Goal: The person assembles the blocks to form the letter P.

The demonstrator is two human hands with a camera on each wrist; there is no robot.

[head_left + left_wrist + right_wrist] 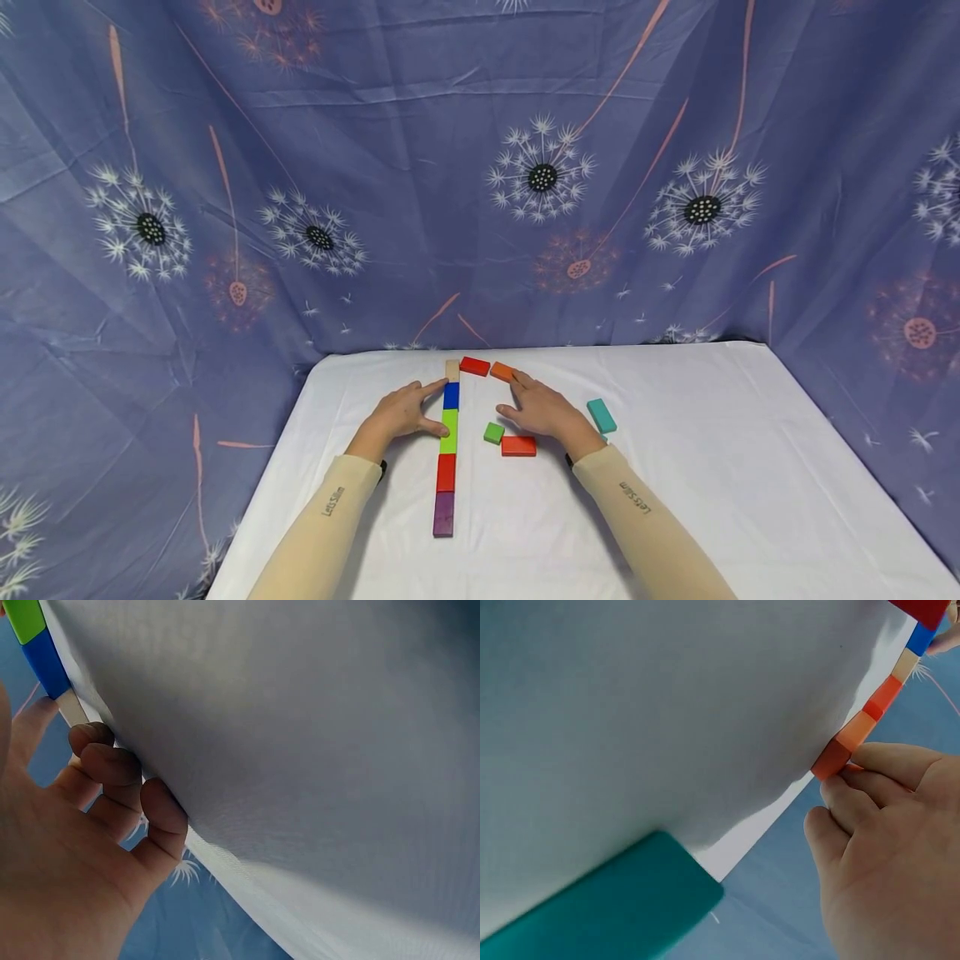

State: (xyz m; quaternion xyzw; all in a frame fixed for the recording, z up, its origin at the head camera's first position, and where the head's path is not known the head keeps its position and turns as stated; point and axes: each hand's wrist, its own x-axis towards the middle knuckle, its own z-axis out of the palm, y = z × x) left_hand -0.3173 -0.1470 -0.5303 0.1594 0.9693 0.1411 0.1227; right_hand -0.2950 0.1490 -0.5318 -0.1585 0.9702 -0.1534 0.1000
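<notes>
- The space is closed off by a blue-violet cloth (420,150), printed with white and coral dandelions.
- The table (697,467) is covered in white, its far edge set close to that cloth.
- The forearms are covered by cream sleeves (318,525).
- The left hand (397,412) is held with thumb and forefinger spread, the left side of a block column (449,443) being touched by both. Its other fingers are shown bent only by the left wrist camera.
- The right hand (546,408) is placed at the orange block (501,372), whose right end is touched by fingertips; the thumb is held apart. The block's end face is shown only by the right wrist camera.
- Five blocks are lined up in the column, near to far: purple (443,514), red, lime, blue, plain wood.
- Two, a red block (475,367) and the orange, are set rightward from its far end.
- Three are scattered: a teal block (602,415), another red block (518,447), a small green block (494,432).
- Ten are counted, three of them red.
</notes>
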